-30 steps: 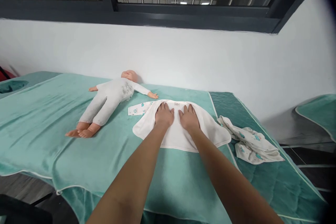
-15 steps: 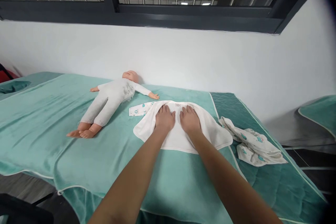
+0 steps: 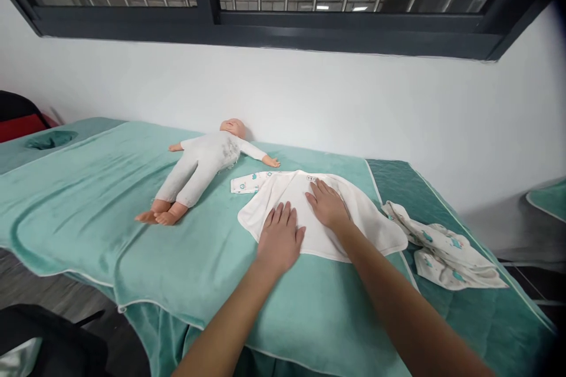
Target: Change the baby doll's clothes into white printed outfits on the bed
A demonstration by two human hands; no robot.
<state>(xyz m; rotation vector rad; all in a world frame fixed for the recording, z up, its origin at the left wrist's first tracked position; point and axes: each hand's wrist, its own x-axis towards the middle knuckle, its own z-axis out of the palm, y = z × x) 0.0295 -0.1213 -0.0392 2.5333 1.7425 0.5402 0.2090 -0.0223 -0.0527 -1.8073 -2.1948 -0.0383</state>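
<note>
Stretching across the back, a white wall [image 3: 132, 82] rises behind a pale green cover [image 3: 88, 200], which has folds, thin white edging and a hanging front side. Above is a dark-framed window [image 3: 345, 35] with upright metal bars beyond the glass. On the right, a darker quilted sheet [image 3: 477, 318] extends past the cover's edge. A black object [image 3: 53, 336], partly cut off, sits at the lower left by the grey floor [image 3: 30, 277]. On the cover lies a doll [image 3: 207, 156] in white clothing with a dark smudge on the chest, face up, head by the wall and bare feet toward the lower left; one outstretched arm ends near the shirt [image 3: 287, 188]. This shirt is on the cover in front of the person, mostly plain white side up, its right corner reaching the cover's edge. A patterned bundle [image 3: 446, 247] of white cloth with teal prints rests loosely on the quilted sheet just beside that corner. The left hand [image 3: 280, 240] lies palm down over the shirt's lower edge, fingers straight and close together, thumb apart. The right hand [image 3: 328, 206] rests flat near the neckline, fingers extended and slightly spread; neither pinches the fabric. A printed sleeve [image 3: 250, 182] sticks out at the shirt's left, and a small label [image 3: 311, 178] shows at the neckline beside the right fingertips.
</note>
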